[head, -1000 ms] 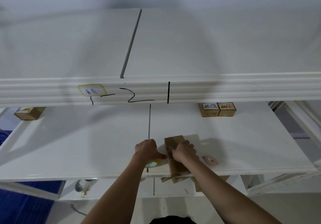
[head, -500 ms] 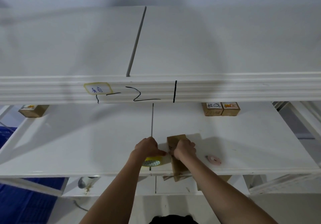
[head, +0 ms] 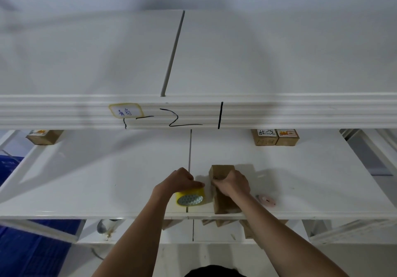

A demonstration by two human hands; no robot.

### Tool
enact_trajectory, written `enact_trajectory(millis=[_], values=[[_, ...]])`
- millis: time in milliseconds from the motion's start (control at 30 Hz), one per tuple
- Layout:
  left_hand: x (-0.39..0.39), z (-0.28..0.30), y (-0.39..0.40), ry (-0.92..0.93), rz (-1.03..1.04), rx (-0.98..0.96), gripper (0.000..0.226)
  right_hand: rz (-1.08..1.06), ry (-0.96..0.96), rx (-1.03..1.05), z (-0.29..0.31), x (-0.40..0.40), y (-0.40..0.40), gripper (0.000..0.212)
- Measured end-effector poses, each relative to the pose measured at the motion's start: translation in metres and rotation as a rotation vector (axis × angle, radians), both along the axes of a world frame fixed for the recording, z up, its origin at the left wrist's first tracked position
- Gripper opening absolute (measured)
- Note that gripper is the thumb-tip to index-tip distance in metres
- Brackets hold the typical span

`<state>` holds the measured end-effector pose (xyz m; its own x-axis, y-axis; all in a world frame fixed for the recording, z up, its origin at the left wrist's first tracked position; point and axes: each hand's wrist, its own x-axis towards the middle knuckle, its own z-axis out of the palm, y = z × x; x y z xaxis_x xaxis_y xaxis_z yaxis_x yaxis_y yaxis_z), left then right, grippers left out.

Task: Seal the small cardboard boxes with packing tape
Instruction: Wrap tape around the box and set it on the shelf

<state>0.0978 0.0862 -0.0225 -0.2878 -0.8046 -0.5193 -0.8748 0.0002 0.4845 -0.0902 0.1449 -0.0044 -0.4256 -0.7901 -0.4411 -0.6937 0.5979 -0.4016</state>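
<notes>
Left hand curled over the top of the yellow tape roll, thumb and fingers pinching toward the box. Likely gripping the roll to feed tape across, though the strip itself is too pale to make out in the gap.

Right hand lies on the cardboard box, fingers bent and pressing at its left upper edge; probably pinning the tape end there and steadying the box against the pull.

Box sits near the front edge of the white shelf, long axis running away from the person, roll just beside it on the left, touching or nearly so.

Outward: a small pink round object to the right of the box. Far back, two labelled boxes side by side; another box at far left. Handwritten label on the upper shelf lip.
</notes>
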Motion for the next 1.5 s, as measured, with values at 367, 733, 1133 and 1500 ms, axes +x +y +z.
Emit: enact_trajectory(millis=[367,733,1133,1500], values=[[-0.016,0.023,-0.012,-0.109,-0.037,-0.127,0.052,-0.059,0.04,-0.17,0.013,-0.008,0.004,0.072],[-0.021,0.023,-0.011,-0.178,-0.075,-0.208,0.069,-0.088,-0.234,-0.184,0.022,-0.027,0.001,0.056],[-0.028,0.023,-0.01,-0.175,-0.066,-0.302,0.064,-0.185,-0.605,-0.16,0.017,-0.04,0.002,0.052],[-0.039,0.04,-0.013,-0.087,-0.125,-0.306,0.061,-0.143,-0.879,-0.05,0.019,-0.034,0.01,0.056]])
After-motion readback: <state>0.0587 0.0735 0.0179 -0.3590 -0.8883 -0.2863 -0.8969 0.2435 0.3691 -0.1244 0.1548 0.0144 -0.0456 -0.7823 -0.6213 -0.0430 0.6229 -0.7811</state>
